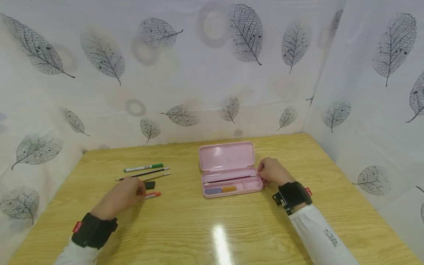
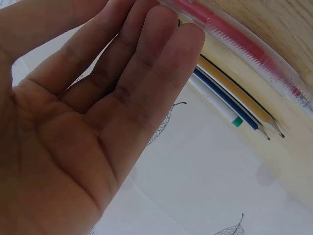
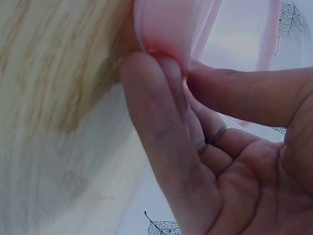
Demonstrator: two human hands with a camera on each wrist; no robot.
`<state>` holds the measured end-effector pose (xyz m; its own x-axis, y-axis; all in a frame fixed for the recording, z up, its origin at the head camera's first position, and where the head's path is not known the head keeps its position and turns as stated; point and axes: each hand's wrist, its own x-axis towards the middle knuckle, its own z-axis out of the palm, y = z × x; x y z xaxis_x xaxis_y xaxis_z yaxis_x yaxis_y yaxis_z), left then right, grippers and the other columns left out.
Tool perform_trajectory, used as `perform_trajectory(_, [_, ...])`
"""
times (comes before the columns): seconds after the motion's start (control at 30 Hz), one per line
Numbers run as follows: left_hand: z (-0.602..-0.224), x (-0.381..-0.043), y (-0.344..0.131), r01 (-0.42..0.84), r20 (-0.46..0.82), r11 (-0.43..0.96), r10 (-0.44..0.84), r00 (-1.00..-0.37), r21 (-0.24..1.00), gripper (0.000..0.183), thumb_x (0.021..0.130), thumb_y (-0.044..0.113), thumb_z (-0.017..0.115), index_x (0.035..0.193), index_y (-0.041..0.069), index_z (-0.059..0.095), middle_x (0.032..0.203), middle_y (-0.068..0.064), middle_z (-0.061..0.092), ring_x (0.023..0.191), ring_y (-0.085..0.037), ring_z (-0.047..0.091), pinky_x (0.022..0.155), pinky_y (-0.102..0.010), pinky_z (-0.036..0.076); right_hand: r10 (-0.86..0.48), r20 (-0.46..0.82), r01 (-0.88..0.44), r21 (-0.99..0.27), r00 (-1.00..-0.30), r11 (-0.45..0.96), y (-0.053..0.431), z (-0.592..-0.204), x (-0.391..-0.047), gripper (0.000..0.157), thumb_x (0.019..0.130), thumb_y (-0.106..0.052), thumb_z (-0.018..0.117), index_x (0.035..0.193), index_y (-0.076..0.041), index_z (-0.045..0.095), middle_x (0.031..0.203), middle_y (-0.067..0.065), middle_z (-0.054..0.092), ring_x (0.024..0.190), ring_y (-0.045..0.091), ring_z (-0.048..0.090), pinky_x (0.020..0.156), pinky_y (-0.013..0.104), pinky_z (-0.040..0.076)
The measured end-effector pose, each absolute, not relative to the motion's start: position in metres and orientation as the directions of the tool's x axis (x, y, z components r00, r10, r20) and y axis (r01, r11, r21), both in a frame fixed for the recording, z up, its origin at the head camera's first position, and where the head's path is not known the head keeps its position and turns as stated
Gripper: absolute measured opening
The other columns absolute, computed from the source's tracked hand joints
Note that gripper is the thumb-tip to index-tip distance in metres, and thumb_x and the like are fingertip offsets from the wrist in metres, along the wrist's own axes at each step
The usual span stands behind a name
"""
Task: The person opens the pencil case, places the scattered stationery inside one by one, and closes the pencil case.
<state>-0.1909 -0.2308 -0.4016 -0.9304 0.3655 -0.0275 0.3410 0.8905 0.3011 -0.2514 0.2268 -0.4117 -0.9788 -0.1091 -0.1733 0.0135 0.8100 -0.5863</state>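
Observation:
My left hand (image 1: 120,195) is at the left end of a red pen (image 1: 153,195), thumb and fingertips coming together there; the pinch itself is hidden. In the left wrist view the pen's clear-ended barrel (image 2: 254,46) extends beyond my fingers. A dark block (image 1: 150,185) lies just behind the pen. With thumb and fingers my right hand (image 1: 273,172) grips the right end wall of a pink pencil case (image 1: 253,185). Its lid (image 1: 226,156) stands raised at the back. Inside are a dark pencil (image 1: 228,179), a grey-blue block (image 1: 213,191) and an orange block (image 1: 229,189).
Behind my left hand lie a green-capped marker (image 1: 144,168), a dark pencil (image 1: 145,173) and a yellowish pencil (image 1: 157,176), roughly side by side. Leaf-patterned white sheeting (image 1: 198,73) rises behind and beside the wooden table (image 1: 185,228).

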Motion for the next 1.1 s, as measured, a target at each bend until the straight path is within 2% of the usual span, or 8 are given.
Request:
perform_trajectory(0.5, [-0.407,-0.193,-0.23,0.362,0.003,0.891,0.376,-0.927,0.273,0.017,0.072,-0.007,0.075,0.072,0.009,0.07,0.071,-0.002,0.063,0.064,-0.013,0.053,0.059,-0.035,0.051,-0.114,-0.168,0.008,-0.593,-0.979,0.805,0.227,-0.413,-0.252,0.003,0.086,0.004,0.063,0.085,0.007,0.062,0.063,0.013,0.063,0.048,0.015,0.062,0.046,0.028,0.057])
perform_trajectory(0.73, [-0.408,-0.194,-0.229,0.333,-0.02,0.902,0.352,-0.936,0.276,0.016,0.073,-0.006,0.075,0.074,0.008,0.069,0.072,-0.002,0.063,0.065,-0.013,0.055,0.059,-0.036,0.052,-0.099,-0.181,0.024,-0.577,-0.979,0.817,0.227,-0.411,-0.252,0.003,0.086,0.003,0.062,0.086,0.006,0.063,0.067,0.013,0.064,0.05,0.016,0.061,0.047,0.028,0.057])
perform_trajectory(1.1, [-0.412,-0.191,-0.228,0.333,0.005,0.905,0.344,-0.939,0.265,0.017,0.069,-0.004,0.081,0.075,0.008,0.07,0.077,-0.005,0.067,0.071,-0.018,0.06,0.064,-0.041,0.055,-0.117,-0.175,0.01,-0.595,-0.978,0.803,0.227,-0.413,-0.252,0.004,0.085,0.004,0.062,0.087,0.008,0.063,0.068,0.014,0.064,0.05,0.016,0.061,0.048,0.028,0.058])
